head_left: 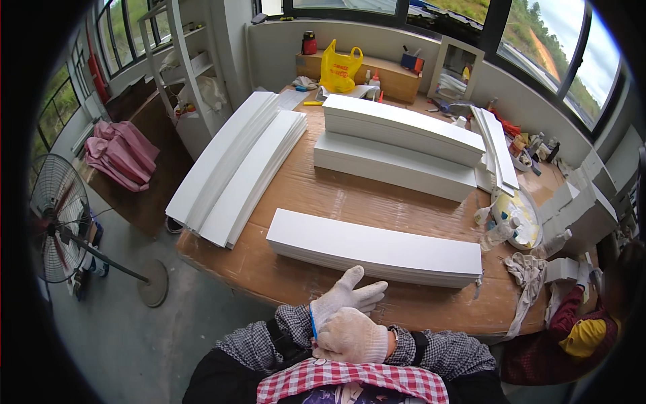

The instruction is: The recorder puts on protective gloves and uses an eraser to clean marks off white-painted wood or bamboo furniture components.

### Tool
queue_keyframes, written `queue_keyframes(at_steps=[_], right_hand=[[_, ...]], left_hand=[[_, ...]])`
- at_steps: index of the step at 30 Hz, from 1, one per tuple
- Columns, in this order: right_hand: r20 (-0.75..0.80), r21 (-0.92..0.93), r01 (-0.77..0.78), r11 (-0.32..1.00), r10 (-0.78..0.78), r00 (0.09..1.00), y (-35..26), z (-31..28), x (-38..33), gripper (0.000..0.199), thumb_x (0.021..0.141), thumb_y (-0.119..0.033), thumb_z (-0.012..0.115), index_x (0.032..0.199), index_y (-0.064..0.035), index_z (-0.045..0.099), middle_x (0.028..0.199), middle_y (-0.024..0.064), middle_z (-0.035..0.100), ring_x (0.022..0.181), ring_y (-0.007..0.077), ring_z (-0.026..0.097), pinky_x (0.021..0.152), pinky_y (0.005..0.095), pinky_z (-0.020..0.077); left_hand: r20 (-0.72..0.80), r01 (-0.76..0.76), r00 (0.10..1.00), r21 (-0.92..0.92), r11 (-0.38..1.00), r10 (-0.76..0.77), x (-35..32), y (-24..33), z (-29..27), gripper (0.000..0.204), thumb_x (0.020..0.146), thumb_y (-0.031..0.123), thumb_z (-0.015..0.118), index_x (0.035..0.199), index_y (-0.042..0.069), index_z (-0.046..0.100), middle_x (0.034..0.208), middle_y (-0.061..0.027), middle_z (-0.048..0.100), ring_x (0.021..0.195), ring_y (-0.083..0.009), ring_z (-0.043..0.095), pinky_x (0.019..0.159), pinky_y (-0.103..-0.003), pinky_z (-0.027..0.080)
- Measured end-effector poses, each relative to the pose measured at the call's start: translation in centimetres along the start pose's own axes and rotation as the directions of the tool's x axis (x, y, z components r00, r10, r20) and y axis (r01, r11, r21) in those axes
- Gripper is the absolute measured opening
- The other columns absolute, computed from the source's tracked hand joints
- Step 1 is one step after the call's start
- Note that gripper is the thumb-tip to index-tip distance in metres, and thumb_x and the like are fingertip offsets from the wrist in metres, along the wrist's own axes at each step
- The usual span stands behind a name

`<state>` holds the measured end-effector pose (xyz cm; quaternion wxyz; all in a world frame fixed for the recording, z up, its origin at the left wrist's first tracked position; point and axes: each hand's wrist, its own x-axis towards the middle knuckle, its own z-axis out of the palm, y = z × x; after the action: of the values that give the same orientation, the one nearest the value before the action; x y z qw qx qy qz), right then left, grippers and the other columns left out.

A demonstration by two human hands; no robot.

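Left hand [346, 296] in knit glove, fingers spread flat, right hand [351, 337] loosely curled over its wrist, holding nothing, near smooth white boards [373, 248], brown paper-covered table [323, 195]

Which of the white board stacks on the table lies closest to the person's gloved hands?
The single low stack lying crosswise at the table's near edge, just beyond the hands; the others lie farther back.

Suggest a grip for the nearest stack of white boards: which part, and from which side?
Judging by shape, take the nearest stack of white boards at its two short ends, one hand each, from the near table edge. It is long, flat and lies crosswise; a mid-span grip would probably let it sag. The gloved left hand and right hand are clasped together, empty.
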<state>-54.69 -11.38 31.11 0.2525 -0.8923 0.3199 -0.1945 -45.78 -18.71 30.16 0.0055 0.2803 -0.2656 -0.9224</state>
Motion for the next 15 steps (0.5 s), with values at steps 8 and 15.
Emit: queue_keyframes(at_steps=[8,15], right_hand=[[0.019,0.084,0.053,0.995,-0.054,0.998,0.0,-0.4,1.7,0.034,0.087,-0.034,0.063,0.069,-0.0059,0.069,0.065,0.0125,0.063,0.064,0.0337,0.063,0.061,0.0438,0.0504],[-0.373,0.136,-0.286,0.948,0.317,0.872,2.1,-2.9,1.1,0.027,0.078,-0.023,0.067,0.059,-0.0051,0.061,0.059,0.016,0.059,0.057,0.0356,0.06,0.057,0.047,0.0486]], left_hand=[[-0.177,-0.499,0.866,-0.25,0.829,0.468,1.3,-1.8,-4.7,0.038,0.105,0.027,0.043,0.12,-0.004,0.059,0.134,-0.0219,0.056,0.123,-0.0342,0.055,0.114,-0.048,0.039],[-0.287,-0.571,0.78,0.038,0.82,0.556,-2.2,0.5,-3.6,0.034,0.103,0.021,0.05,0.122,-0.007,0.058,0.136,-0.0234,0.054,0.124,-0.0345,0.056,0.112,-0.045,0.042]])
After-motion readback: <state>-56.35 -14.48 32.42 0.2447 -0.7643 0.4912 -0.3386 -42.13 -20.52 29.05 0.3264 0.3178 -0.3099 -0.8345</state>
